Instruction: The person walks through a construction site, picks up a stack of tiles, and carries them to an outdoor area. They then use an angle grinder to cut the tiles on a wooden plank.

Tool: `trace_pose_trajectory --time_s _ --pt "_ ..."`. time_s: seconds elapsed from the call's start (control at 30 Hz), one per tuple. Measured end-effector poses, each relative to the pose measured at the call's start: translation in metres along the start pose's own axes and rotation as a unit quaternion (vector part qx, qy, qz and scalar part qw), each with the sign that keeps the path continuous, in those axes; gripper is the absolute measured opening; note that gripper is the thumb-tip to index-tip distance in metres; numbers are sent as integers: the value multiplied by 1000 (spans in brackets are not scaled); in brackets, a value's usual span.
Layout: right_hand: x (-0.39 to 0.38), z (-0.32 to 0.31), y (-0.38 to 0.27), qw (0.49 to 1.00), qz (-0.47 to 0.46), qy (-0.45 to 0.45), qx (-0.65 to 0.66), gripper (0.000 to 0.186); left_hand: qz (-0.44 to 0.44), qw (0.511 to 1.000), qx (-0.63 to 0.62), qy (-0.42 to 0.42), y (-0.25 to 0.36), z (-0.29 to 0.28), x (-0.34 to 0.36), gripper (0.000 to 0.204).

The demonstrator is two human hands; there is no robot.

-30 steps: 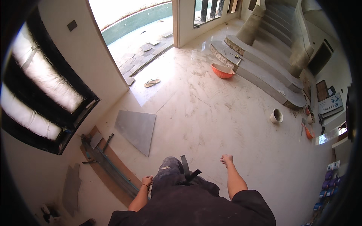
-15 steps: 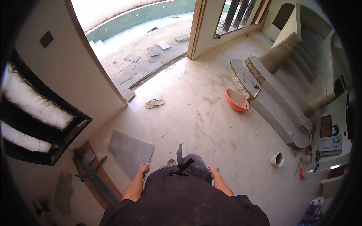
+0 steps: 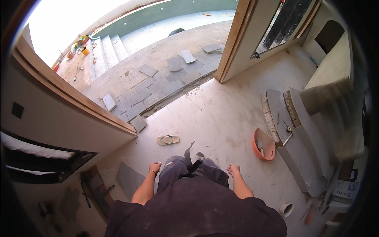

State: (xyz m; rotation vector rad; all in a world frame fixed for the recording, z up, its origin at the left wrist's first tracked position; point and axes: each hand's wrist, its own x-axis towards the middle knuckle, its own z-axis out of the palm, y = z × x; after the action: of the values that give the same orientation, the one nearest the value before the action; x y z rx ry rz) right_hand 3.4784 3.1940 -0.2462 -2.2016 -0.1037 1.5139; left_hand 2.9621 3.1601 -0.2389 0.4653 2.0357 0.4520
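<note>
My left hand (image 3: pixel 155 168) hangs beside my left thigh with its fingers curled in, and nothing shows in it. On the other side, my right hand (image 3: pixel 233 170) is held out from my hip, fingers loosely apart and bare. Both hands touch nothing. A large grey slab (image 3: pixel 130 178) lies on the floor close to my left arm, partly hidden behind it. Ahead of my feet is a single flip-flop (image 3: pixel 168 140). An orange basin (image 3: pixel 263 144) with a trowel-like tool in it stands to the right of my right hand, against the steps.
Curved grey steps (image 3: pixel 294 158) rise on the right, with a tape measure (image 3: pixel 289 129) on them. A doorway with a wooden frame (image 3: pixel 233 43) opens onto paving with loose tiles (image 3: pixel 148 70) and a pool beyond. A white bucket (image 3: pixel 286 209) lies tipped at lower right.
I have moved forward toward the doorway, so the flip-flop and basin sit nearer. The slab has slipped back beside my arm. The fingers of my right hand have loosened apart.
</note>
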Motion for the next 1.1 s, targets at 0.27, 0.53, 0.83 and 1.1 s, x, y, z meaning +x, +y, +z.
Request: trace_pose_trajectory --time_s 0.27,0.53,0.83,1.1 --pt "66 137 -490 934 -346 -10 -88 15 -3 997 -71 32 166 15 79 25" --pt "131 344 -525 976 -125 -66 -167 19 -99 985 -138 22 330 -41 288 21" --pt "149 496 -587 926 74 -129 -347 24 111 958 -263 -23 703 -138 495 19" --pt "347 744 -841 964 -40 -85 -248 26 175 952 -241 -70 936 -180 765 24"
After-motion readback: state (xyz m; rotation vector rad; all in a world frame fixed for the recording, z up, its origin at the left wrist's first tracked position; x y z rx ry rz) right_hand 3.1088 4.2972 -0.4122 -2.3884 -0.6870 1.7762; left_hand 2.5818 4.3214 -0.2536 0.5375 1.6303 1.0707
